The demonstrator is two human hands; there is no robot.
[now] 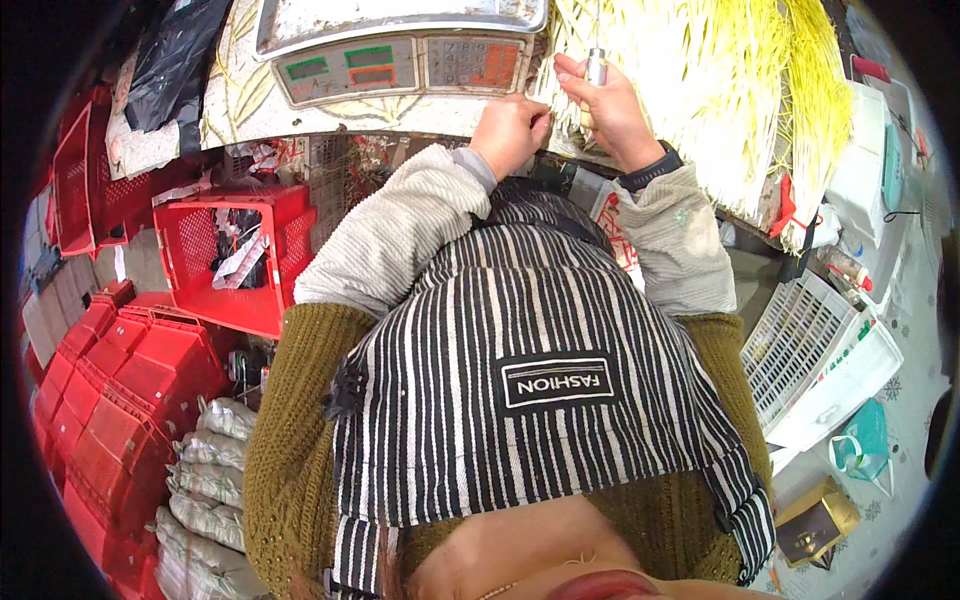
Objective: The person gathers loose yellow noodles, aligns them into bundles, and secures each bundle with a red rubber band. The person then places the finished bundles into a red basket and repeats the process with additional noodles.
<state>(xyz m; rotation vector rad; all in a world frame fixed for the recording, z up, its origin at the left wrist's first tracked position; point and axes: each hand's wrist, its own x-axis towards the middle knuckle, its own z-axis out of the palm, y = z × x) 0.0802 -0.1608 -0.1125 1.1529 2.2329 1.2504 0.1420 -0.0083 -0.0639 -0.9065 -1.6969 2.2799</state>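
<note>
Curled at the table's front edge, my left hand (514,133) is by the pale stalk ends of the yellow chives (675,82). Its fingertips are turned away, so whether they pinch a stalk is hidden. My right hand (616,112) grips a slim tool (595,67) with a shiny metal collar and a light handle. A thin shaft points from it away from me over the chives; its tip is lost in the glare. A digital scale (397,69) with a metal pan stands left of the chives, just beyond my left hand.
Black plastic sheeting (169,67) covers the table's left end. Loose stalks (247,97) lie around the scale. Red plastic crates (225,255) and stacked filled sacks (206,480) are at left. A white plastic basket (799,352) and a foam box (862,157) stand at right.
</note>
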